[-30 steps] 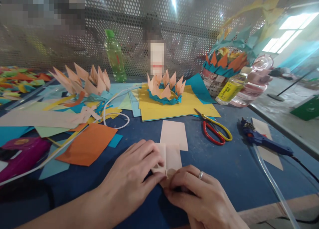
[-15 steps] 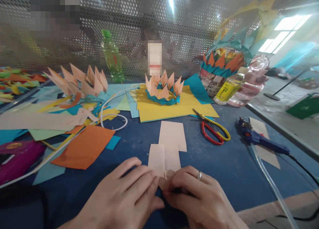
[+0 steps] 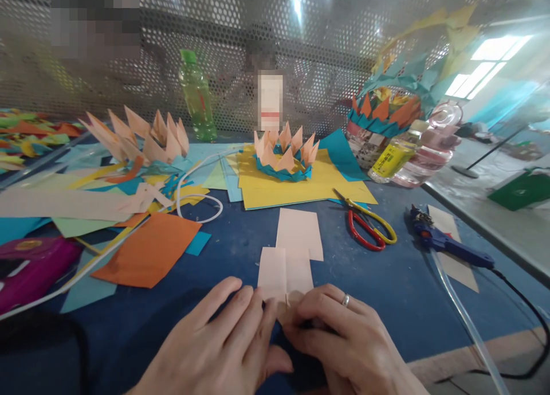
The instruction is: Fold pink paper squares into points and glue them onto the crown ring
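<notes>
A pale pink piece of paper (image 3: 272, 269) with a crease down its middle lies on the blue table in front of me. Its near end is folded in to a point. My left hand (image 3: 232, 329) rests on the paper's lower left edge, fingers stretched out and thumb apart from them. My right hand (image 3: 339, 332), with a ring on one finger, pinches the folded lower right part; its fingertips are partly hidden. Another pale pink paper sheet (image 3: 299, 231) lies flat just beyond, partly under the creased piece.
Scissors (image 3: 365, 220) and a blue glue gun (image 3: 455, 246) lie to the right. A pink-and-blue paper ring (image 3: 286, 163) sits on yellow sheets (image 3: 266, 194). Orange paper (image 3: 150, 249), a white cable (image 3: 200, 218) and scraps are left. Bottles (image 3: 395, 154) and a perforated panel stand behind.
My left thumb has moved away from the fingers, slightly to the right. My right hand keeps its pinch on the paper. The whole view has shifted slightly.
</notes>
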`<state>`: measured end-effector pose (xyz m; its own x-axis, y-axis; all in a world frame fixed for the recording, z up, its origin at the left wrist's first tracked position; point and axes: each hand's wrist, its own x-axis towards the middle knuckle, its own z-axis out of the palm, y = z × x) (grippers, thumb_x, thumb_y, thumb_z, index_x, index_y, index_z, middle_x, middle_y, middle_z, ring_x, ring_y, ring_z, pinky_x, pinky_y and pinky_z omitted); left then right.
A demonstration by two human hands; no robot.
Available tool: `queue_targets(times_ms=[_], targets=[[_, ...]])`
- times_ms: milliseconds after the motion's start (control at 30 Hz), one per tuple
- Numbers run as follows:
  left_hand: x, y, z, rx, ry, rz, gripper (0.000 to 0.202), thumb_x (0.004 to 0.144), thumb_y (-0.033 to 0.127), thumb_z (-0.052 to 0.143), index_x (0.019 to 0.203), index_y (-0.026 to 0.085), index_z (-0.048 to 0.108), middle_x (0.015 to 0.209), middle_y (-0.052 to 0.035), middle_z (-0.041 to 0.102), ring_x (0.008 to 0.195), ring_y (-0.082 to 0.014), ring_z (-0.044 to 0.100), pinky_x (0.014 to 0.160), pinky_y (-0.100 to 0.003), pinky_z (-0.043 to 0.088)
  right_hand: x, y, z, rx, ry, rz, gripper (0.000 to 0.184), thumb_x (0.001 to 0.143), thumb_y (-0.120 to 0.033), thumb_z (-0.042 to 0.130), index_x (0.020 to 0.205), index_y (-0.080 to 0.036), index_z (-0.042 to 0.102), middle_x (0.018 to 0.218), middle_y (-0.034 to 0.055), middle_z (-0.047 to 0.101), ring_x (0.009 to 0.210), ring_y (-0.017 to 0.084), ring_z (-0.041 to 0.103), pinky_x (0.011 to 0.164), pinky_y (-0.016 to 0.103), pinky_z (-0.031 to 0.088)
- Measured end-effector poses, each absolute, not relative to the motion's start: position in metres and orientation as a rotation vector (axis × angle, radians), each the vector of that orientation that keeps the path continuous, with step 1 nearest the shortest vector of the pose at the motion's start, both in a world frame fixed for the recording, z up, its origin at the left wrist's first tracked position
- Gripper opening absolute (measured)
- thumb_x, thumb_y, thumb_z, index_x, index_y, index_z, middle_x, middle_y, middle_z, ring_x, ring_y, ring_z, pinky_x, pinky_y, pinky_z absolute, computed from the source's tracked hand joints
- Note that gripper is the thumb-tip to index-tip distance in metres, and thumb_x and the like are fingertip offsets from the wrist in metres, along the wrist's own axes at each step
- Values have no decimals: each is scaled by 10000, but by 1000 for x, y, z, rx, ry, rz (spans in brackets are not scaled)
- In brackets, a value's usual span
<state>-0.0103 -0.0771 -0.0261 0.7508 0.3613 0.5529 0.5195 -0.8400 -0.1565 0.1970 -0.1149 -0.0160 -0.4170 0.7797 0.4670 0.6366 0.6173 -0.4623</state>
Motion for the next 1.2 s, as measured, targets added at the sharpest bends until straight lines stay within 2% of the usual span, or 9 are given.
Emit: queue_targets(times_ms=[167,267,367,467,800,967,1200], targets=[[-6,-78,-23,-2761,-696,-881,332,992,323,428,948,160,714,951,-19,759,922,-168,670,948,-328,460,198,-117,-14,-1125,-2138,365,263,862,-44,460,931,-182,672,885,46,655,826,150,581,714,262,510],[-6,-78,-16,-2776,-613,-845,382,1008,279,372,928,135,716,934,-35,760,915,-167,671,897,-292,493,196,-115,-13,-1317,-2065,309,298,853,-37,451,1028,-189,639,1019,74,635,949,196,560,812,342,495],[-6,-77,-11,-2807,-556,-777,386,1007,203,333,974,120,708,951,-43,757,900,-168,676,846,-273,521,192,-111,-14,-1494,-2010,264,175,890,-102,488,961,-198,616,1040,71,608,972,220,539,826,401,461],[-5,-75,-9,-2847,-554,-781,387,1005,194,319,1021,113,697,1014,-53,747,930,-163,675,860,-258,530,190,-109,-17,-1563,-1986,284,72,910,-167,524,873,-199,577,998,53,594,946,216,531,819,409,436],[-8,-77,-13,-2885,-568,-841,376,995,221,357,1000,134,723,990,-57,750,936,-168,680,880,-247,541,186,-108,-19,-1647,-1930,318,110,900,-149,550,804,-202,540,1004,36,575,977,213,511,844,394,398],[-7,-75,-13,-2925,-564,-813,363,987,195,345,1135,107,665,1066,-64,731,965,-170,674,876,-236,529,181,-109,-21,-1692,-1868,294,125,892,-151,548,782,-208,536,973,36,567,946,222,502,783,377,400],[-6,-74,-11,-2938,-574,-797,342,971,197,376,1128,94,662,1074,-73,731,969,-175,679,856,-239,547,180,-108,-22,-1701,-1878,269,123,899,-159,535,785,-206,536,960,40,565,941,225,498,793,388,399]])
